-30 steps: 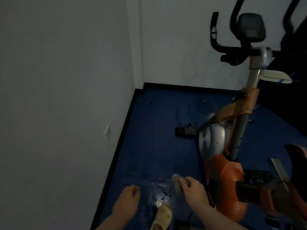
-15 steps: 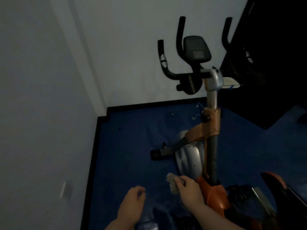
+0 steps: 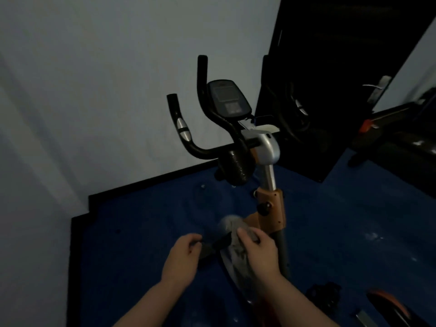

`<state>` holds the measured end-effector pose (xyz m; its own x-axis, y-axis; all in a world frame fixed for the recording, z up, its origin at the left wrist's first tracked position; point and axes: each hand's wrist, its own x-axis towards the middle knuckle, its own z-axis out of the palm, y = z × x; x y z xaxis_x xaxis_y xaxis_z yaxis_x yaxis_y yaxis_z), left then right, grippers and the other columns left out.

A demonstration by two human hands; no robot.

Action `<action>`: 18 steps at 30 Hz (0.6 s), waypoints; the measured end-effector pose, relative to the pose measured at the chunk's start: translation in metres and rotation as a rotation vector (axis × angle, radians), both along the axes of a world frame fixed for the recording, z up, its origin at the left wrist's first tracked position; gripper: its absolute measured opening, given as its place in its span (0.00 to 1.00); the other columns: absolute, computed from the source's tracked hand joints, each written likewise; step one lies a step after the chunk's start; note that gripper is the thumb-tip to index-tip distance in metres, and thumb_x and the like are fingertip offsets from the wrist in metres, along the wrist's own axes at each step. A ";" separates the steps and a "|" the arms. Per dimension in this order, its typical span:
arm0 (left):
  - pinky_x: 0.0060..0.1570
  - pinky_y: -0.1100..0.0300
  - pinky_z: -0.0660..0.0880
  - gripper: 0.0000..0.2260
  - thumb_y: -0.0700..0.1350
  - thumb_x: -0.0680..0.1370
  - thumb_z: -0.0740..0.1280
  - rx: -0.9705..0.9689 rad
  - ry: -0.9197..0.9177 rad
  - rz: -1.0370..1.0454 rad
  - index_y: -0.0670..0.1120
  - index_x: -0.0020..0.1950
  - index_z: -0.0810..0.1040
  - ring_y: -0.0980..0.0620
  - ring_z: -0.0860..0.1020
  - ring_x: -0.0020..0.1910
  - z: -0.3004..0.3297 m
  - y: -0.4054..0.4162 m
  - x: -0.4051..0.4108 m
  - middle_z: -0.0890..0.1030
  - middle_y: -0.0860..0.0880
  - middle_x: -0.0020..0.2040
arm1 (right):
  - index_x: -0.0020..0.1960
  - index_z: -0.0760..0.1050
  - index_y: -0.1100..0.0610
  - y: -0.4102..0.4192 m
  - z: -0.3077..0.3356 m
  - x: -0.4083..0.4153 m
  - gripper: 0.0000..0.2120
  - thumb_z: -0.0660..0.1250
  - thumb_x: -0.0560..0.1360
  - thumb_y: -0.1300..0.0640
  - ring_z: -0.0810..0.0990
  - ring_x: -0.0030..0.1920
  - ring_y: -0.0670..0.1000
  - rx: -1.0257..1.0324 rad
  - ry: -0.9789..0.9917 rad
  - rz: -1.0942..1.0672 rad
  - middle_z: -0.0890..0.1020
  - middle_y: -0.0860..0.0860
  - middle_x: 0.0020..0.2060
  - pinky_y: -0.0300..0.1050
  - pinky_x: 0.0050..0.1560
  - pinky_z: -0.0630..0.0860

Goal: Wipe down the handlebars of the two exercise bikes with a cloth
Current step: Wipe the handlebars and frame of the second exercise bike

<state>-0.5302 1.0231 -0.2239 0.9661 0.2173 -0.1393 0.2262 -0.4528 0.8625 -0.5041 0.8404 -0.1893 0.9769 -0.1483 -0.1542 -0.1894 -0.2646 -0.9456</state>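
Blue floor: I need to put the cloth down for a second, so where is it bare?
The blue floor is bare between the black baseboard at the left wall and the bike's post, ahead of the left hand. It is crowded right of the post: a pedal, bike parts, and a second machine.

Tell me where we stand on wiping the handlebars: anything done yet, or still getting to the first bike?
Done: nothing that shows; no wiped area can be told apart in this dim light. In hand: the right hand holds the grey cloth low in front of the bike, well below the black handlebars; the left hand is curled and empty beside it. Left: this bike's handlebars, then the second machine at the right edge.
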 end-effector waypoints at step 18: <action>0.45 0.66 0.72 0.09 0.51 0.81 0.57 -0.272 -0.427 0.135 0.56 0.53 0.76 0.62 0.78 0.47 0.095 -0.038 0.161 0.81 0.57 0.48 | 0.52 0.80 0.53 0.023 0.079 0.172 0.09 0.67 0.72 0.55 0.74 0.57 0.53 -0.845 -0.957 0.257 0.82 0.48 0.46 0.52 0.69 0.60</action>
<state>-0.3693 0.9855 -0.1288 0.9151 0.3547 0.1918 -0.1301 -0.1906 0.9730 -0.3325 0.8636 -0.1102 0.6614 0.3499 0.6634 0.6076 -0.7685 -0.2005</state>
